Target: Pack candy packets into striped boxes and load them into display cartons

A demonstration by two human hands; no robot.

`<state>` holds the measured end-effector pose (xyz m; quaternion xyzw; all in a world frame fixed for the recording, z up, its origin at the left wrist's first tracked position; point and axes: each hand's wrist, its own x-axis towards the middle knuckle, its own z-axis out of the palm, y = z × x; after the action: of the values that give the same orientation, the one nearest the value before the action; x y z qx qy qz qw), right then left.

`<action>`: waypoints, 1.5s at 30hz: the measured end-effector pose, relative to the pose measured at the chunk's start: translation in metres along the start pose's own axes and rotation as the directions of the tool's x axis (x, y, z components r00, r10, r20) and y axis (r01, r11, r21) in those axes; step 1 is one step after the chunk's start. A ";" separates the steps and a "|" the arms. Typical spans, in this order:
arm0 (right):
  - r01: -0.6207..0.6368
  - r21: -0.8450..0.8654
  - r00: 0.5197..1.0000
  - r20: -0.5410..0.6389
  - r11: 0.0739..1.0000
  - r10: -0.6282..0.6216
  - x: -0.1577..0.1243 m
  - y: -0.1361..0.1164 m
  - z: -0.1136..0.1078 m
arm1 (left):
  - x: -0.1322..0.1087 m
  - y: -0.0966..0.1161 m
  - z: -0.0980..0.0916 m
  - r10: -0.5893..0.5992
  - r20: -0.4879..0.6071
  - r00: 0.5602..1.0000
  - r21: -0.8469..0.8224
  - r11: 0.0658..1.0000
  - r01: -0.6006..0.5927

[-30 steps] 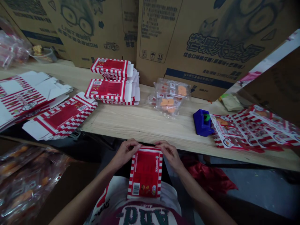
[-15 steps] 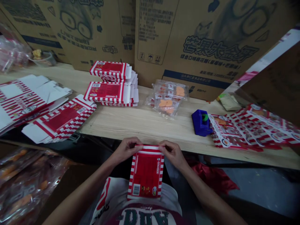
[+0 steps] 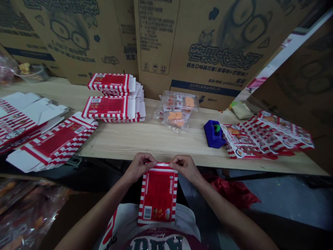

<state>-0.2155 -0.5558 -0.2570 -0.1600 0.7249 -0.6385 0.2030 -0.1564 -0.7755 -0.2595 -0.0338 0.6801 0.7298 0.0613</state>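
Pinching the top edge of a red and white box (image 3: 158, 192) with the fingers of the left hand (image 3: 139, 166) and right hand (image 3: 186, 167). Holding it beside the near edge of the tabletop (image 3: 125, 139).

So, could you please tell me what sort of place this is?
It looks like a packing workplace, probably for sweets: stacked red-and-white striped cartons and clear plastic packets on a table, with large printed cardboard boxes behind.
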 end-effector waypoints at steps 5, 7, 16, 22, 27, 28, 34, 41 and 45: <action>0.179 -0.140 0.968 -0.150 0.974 -0.200 -0.033 0.014 0.016 | -0.016 -0.018 -0.003 0.051 -0.026 0.998 -0.060 0.997 -0.053; 0.167 -0.122 0.957 -0.220 0.978 -0.191 -0.043 0.019 0.025 | -0.020 -0.026 0.002 0.011 -0.049 0.999 -0.139 0.990 -0.018; 0.026 -0.255 0.685 -0.699 0.966 -0.204 0.001 0.029 -0.129 | 0.000 -0.034 0.016 -0.284 -0.111 0.952 -0.248 0.936 0.251; -0.151 -0.290 0.581 -0.799 0.945 -0.152 0.036 0.036 -0.213 | 0.001 -0.027 0.023 -0.270 -0.114 0.956 -0.239 0.942 0.237; -0.178 -0.219 0.537 -0.839 0.959 -0.092 0.052 0.051 -0.200 | 0.001 -0.020 0.025 -0.252 -0.105 0.962 -0.196 0.954 0.229; -0.170 -0.193 0.520 -0.850 0.966 -0.079 0.055 0.053 -0.197 | 0.001 -0.018 0.026 -0.243 -0.099 0.965 -0.186 0.957 0.222; -0.021 -0.039 0.397 -0.917 0.999 -0.027 0.066 0.057 -0.186 | 0.002 -0.014 0.024 -0.170 -0.154 0.973 -0.134 0.980 0.150; 0.157 -0.022 0.332 -0.940 0.987 -0.074 0.036 0.072 -0.158 | -0.002 -0.022 0.016 -0.250 -0.107 0.962 -0.231 0.948 0.220; 0.145 -0.093 0.308 -0.942 0.985 -0.134 0.024 0.083 -0.151 | -0.002 -0.022 0.019 -0.214 -0.061 0.975 -0.214 0.957 0.197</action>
<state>-0.3094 -0.4262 -0.3261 0.1804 0.6878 -0.6302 -0.3119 -0.1504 -0.7551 -0.2792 -0.1408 0.5952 0.7842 0.1047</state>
